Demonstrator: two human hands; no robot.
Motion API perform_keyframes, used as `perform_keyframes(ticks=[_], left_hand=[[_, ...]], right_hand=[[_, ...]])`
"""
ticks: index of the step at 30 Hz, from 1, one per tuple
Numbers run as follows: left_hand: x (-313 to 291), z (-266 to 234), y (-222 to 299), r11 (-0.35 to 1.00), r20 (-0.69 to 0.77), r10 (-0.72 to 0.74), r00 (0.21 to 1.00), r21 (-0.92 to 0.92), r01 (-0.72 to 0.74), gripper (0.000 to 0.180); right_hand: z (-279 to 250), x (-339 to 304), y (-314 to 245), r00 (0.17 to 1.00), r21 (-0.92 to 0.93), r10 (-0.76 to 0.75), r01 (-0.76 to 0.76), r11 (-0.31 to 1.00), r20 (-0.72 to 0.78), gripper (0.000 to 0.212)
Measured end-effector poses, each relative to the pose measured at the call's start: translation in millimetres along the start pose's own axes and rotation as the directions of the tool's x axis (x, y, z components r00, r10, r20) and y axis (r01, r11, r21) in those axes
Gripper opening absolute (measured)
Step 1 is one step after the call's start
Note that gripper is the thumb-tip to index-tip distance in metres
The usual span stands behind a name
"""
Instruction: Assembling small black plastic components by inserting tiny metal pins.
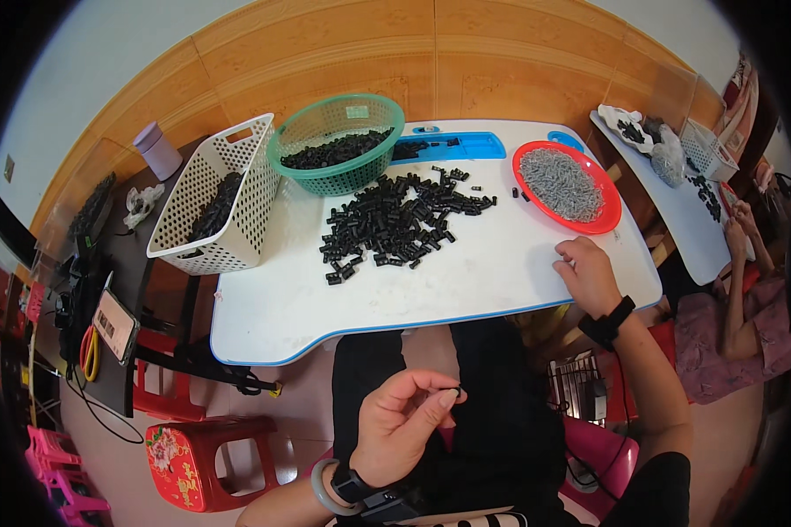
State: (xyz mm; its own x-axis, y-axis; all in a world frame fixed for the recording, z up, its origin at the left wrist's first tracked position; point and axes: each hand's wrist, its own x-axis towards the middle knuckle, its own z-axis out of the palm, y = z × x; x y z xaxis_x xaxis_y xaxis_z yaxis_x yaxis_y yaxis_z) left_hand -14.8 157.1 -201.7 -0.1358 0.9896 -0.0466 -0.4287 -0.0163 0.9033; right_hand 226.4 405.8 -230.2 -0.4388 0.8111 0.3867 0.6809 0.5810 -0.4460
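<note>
My left hand (402, 426) is raised over my lap, thumb and forefinger pinched on a small black plastic part, of which only a dark tip (459, 389) shows. Resting near the table's right front, my right hand (587, 274) has its fingers curled in; whatever they may hold is too small to make out. Just beyond it sits a red plate (613, 207) full of small silvery metal pieces that look like screws (561, 183). A loose heap of short black plastic parts (387, 220) covers the middle of the white table (466, 285).
Behind the heap stand a green colander (343, 182) of black parts and a blue tray (475, 145). A white perforated basket (250, 233) is at the left. Red stool (185, 465) and phone (114, 325) lie left. Another person's hands (740, 228) work at a far-right table.
</note>
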Motion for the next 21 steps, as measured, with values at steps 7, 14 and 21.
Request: perform_keyframes(ticks=[7, 14, 21], left_hand=[[2, -4, -1, 1.000, 0.012, 0.005, 1.000, 0.027, -0.005, 0.016], [0, -2, 1, 1.000, 0.037, -0.013, 0.999, -0.019, 0.013, 0.008], [1, -2, 1, 0.999, 0.036, -0.030, 0.999, -0.018, 0.031, 0.008]], right_hand=[[4, 20, 9, 0.989, -0.053, 0.104, -0.099, 0.994, 0.108, 0.012], [1, 25, 16, 0.987, -0.148, 0.087, -0.067, 0.987, 0.136, 0.007], [16, 33, -22, 0.961, -0.033, -0.001, 0.011, 0.999, 0.276, 0.012]])
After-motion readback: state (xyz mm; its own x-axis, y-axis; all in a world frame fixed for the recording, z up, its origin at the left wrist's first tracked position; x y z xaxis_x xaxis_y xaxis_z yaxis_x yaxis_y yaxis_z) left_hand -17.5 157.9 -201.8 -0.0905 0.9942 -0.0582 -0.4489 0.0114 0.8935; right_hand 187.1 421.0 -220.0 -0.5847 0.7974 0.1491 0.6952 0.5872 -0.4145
